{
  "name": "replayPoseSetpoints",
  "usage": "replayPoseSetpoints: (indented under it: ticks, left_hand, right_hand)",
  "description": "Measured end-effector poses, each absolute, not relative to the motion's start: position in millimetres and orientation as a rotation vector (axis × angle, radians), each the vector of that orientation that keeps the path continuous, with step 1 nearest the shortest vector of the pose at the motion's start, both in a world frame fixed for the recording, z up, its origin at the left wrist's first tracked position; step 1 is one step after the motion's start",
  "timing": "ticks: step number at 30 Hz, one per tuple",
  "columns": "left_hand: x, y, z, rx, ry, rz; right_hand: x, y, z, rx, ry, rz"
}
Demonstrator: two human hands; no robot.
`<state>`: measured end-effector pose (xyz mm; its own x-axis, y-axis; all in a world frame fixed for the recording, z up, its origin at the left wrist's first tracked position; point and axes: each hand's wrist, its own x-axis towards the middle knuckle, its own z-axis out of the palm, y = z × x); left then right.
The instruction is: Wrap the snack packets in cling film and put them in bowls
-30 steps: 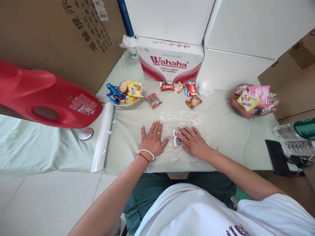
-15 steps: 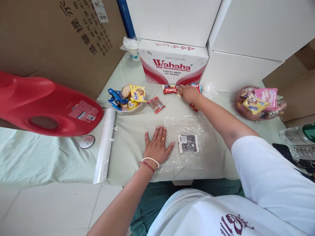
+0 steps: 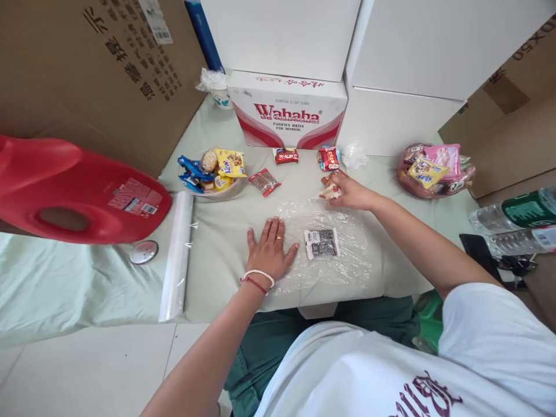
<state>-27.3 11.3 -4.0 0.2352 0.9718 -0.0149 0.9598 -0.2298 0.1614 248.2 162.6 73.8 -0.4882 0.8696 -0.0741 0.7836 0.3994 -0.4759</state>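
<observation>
Left hand (image 3: 270, 255): grip spread flat at the clear film's (image 3: 354, 258) left edge.
Right hand (image 3: 346, 190): grip pinches a cream-wrapped snack (image 3: 330, 192) near the film's far edge.
Dark packet (image 3: 324, 244): lies flat on the film.

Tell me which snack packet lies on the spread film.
The black and white packet beside the left hand; the cream one is in the right hand, the others off the film.

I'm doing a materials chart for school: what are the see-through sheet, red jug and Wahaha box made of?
See-through sheet: probably thin, glossy plastic film, since it's wrinkled and shiny.
Red jug: likely smooth, hard plastic, with soft highlights.
Wahaha box: looks like printed cardboard, flat-sided with straight edges.
</observation>
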Motion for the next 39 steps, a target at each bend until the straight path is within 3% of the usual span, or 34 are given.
replayPoseSetpoints:
  ticks: [2, 4, 10, 15, 26, 34, 39]
  left_hand:
    - [-27, 11, -4, 2.361, 1.862, 0.13]
    - [-27, 12, -5, 2.367, 1.865, 0.129]
    - [-27, 11, -10, 2.381, 1.888, 0.155]
    - [-27, 10, -10, 2.391, 1.883, 0.165]
    - [-26, 10, -8, 2.385, 1.883, 0.161]
    - [-26, 11, -8, 2.366, 1.88, 0.149]
    - [-26, 10, -8, 2.367, 1.887, 0.159]
  right_hand:
    - [254, 126, 69, -1.361, -2.376, 0.973]
    - [249, 94, 63, -1.272, -2.356, 1.033]
    - [211, 33, 44, -1.308, -2.637, 0.511]
    - [213, 22, 38, -1.258, -2.744, 0.303]
    - [225, 20, 32, -1.277, -2.816, 0.131]
    - [220, 44, 58, -1.322, -2.703, 0.109]
    - [203, 44, 42, -1.248, -2.823, 0.157]
